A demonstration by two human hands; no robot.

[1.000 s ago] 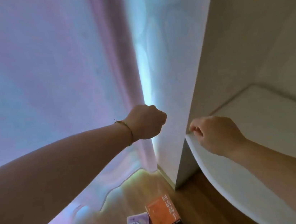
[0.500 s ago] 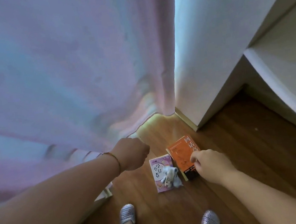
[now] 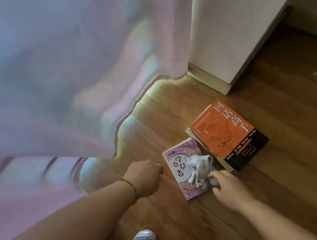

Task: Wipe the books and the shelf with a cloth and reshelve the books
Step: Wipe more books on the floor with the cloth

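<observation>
Since the right hand (image 3: 226,186) is only pinching the cloth (image 3: 199,167) off the purple book (image 3: 184,168) while the left hand (image 3: 144,177) is fisted on nothing, it might drag that book along.

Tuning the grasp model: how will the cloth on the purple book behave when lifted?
The cloth lies crumpled in soft folds, so it is probably floppy and will drape. It looks light; the purple book under it should stay put. The right hand touches its edge, so a pinch likely suffices.

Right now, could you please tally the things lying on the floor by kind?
Books: 2, a purple book and an orange book; pages beneath the orange one may be another.
Cloths: 1, cloth on the purple book.
Total: 3
</observation>
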